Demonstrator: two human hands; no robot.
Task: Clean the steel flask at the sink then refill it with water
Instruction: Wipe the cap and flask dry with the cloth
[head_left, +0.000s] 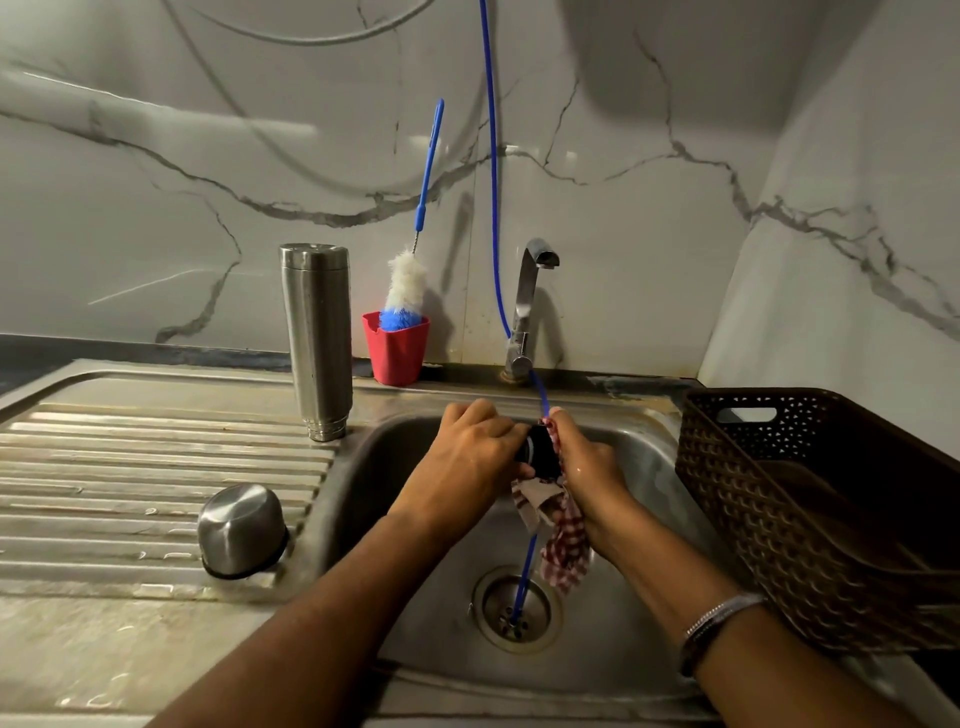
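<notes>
Over sink (363, 467), hands (470, 457) gripping stopper (540, 449), cloth (563, 540)

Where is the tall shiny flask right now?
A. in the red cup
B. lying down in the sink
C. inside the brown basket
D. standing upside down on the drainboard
D: the steel flask stands mouth-down on the drainboard, left of the red cup.

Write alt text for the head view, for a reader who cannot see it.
Over a steel sink, a left hand grips a black stopper while the right hand wipes it with a checked cloth. The flask stands upside down on the drainboard beside its cup, with a bottle brush in a red holder.
</notes>
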